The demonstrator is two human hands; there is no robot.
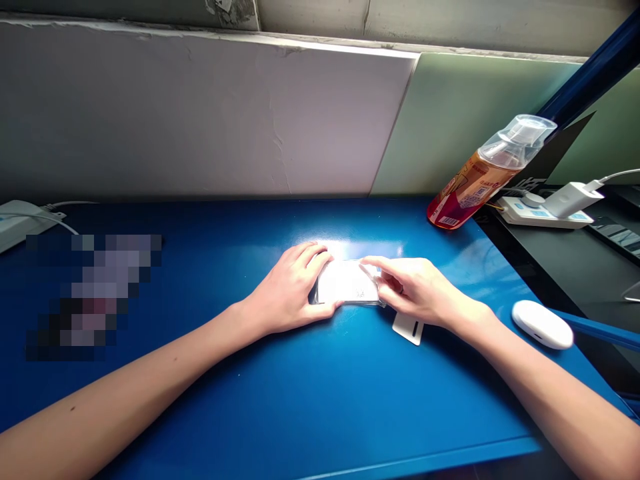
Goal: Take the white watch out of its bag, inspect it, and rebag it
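Observation:
A small white rectangular item in clear, shiny plastic point(347, 283) lies on the blue table, its face washed out by glare. My left hand point(295, 287) grips its left end, thumb along the near edge and fingers at the far edge. At the right end is my right hand point(415, 287), with the index finger on the far right corner and the other fingers curled at the plastic's side edge. A flat white card with a slot point(407, 328) lies partly under my right hand. What the curled right fingertips pinch is partly hidden.
The blue table point(300, 407) meets a pale wall behind. A clear-capped red bottle point(473, 183) stands at the back right, near a power strip point(543, 213). A white rounded case point(543, 325) lies right. Left are a pixelated object point(100, 287) and a white strip point(25, 223).

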